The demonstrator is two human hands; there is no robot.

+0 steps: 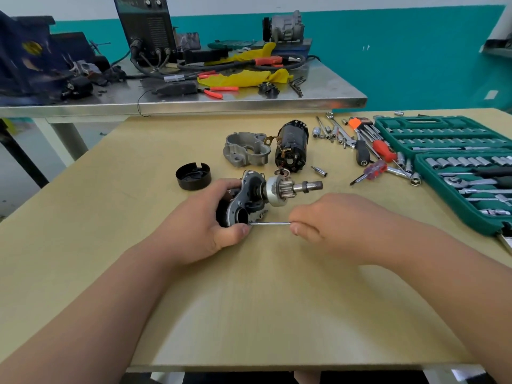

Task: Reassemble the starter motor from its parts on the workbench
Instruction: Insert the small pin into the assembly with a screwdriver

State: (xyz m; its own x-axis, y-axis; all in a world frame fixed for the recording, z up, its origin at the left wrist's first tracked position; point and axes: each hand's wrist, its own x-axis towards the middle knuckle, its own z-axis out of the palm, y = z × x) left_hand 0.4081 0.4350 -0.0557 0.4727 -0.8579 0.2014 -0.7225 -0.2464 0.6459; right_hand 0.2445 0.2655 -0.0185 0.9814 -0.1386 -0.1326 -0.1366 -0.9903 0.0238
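Observation:
My left hand [202,223] grips a partly built starter assembly [249,198] lying on the wooden bench, its pinion gear and shaft [293,188] pointing right. My right hand [329,217] pinches the end of a thin steel rod [270,223] whose tip touches the assembly's plate beside my left thumb. Behind lie a grey aluminium nose housing [245,149], a black armature body with brushes [292,145], and a round black end cap [193,176] to the left. A small socket bit [319,171] rests near the shaft.
A green socket set case [454,162] lies open at the right, with loose sockets, wrenches, hex keys and red-handled screwdrivers [368,151] beside it. A metal table [249,102] behind carries a welder, cables, pliers and yellow cloth.

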